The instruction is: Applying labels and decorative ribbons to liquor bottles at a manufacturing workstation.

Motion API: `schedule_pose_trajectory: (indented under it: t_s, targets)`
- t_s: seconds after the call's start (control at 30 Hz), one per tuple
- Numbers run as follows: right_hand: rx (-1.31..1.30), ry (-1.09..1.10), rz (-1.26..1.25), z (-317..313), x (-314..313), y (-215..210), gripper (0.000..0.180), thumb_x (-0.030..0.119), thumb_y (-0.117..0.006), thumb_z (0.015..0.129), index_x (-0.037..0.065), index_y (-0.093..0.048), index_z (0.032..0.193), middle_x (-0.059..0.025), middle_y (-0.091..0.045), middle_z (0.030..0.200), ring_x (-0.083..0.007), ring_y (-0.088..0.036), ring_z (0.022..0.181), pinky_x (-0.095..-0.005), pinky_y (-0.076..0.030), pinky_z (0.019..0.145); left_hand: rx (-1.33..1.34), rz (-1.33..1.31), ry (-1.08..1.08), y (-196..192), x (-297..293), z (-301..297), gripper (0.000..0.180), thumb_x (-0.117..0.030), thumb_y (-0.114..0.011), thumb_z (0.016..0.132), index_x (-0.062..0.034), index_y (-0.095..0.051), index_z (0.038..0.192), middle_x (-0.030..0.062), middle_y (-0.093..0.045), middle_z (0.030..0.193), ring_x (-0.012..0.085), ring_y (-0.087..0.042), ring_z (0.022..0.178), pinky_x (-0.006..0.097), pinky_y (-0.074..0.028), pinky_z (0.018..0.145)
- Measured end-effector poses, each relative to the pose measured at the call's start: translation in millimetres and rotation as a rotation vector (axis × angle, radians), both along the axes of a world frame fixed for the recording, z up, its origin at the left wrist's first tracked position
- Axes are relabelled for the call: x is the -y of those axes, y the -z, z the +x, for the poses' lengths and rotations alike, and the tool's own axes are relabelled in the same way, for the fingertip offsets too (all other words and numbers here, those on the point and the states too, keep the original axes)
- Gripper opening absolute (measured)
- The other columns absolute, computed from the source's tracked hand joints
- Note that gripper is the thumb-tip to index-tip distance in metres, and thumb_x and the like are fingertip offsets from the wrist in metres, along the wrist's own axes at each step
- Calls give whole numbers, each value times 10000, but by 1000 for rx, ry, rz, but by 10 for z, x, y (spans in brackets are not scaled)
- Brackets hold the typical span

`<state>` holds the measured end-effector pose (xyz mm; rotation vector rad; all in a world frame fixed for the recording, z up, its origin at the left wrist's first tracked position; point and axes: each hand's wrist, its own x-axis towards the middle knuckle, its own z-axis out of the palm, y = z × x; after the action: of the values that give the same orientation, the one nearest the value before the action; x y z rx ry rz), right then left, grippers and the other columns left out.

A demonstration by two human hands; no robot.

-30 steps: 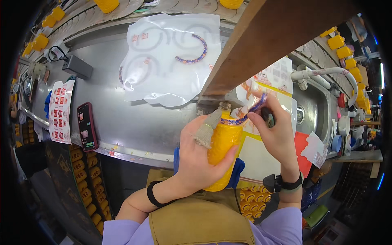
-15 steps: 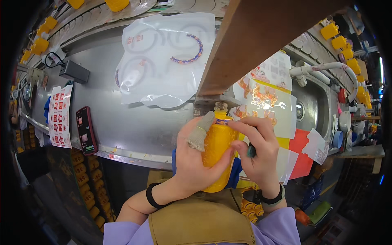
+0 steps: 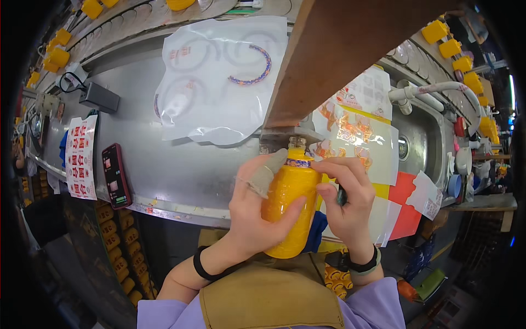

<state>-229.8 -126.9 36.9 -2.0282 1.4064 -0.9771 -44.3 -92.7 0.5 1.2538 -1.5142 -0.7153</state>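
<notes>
Left hand (image 3: 253, 219) gripping yellow bottle (image 3: 289, 211); right hand (image 3: 345, 205) seating band on neck, pinching dark tool. Cap not on yet.

Left hand (image 3: 257, 214) raised, fingers curled in a grip with one fingertip wrapped in tape, right hand (image 3: 348, 205) alongside, fingers bent inward, possibly pinching something dark.

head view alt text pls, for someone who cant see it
Two hands hold an orange bottle upright above a steel counter: the left hand wraps its body, the right hand pinches the neck. A phone and clear plastic sheet lie on the counter.
</notes>
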Motion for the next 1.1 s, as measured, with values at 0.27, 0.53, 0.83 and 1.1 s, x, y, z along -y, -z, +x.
schedule_pose_trajectory:
  t_s: [0.27, 0.53, 0.83, 1.1]
  targets:
    - [44, 69, 48, -35, -9, -44, 249, 216, -750, 910, 51, -750, 1096, -126, -710, 1019, -313, -657, 921, -382, -516, 818, -3, -31, -22, -48, 10, 40, 657, -150, -847, 781, 37, -581, 1352, 221, -557, 1361, 393, -577, 1223, 443, -487, 1034]
    - [54, -22, 7, 35, -15, 14, 252, 236, -732, 927, 56, -756, 1102, -121, -705, 1064, -305, -644, 964, -386, -498, 860, 176, -36, 48, -178, 9, -7, 674, -183, -895, 732, 32, -609, 1304, 228, -556, 1347, 412, -567, 1230, 476, -490, 1029]
    - [33, 31, 130, -89, 29, -24, 233, 209, -738, 917, 45, -754, 1081, -124, -708, 1024, -305, -643, 938, -398, -497, 833, -425, 114, 208, 95, 95, 171, 701, -55, -805, 798, 39, -492, 1418, 167, -521, 1362, 277, -556, 1279, 398, -455, 1101]
    - [60, -24, -3, 50, 7, -4, 275, 267, -729, 932, 66, -760, 1117, -106, -702, 1046, -295, -641, 957, -398, -496, 834, 110, -30, 56, -184, 22, -30, 702, -120, -878, 708, 9, -594, 1338, 193, -590, 1345, 399, -563, 1260, 476, -472, 1058]
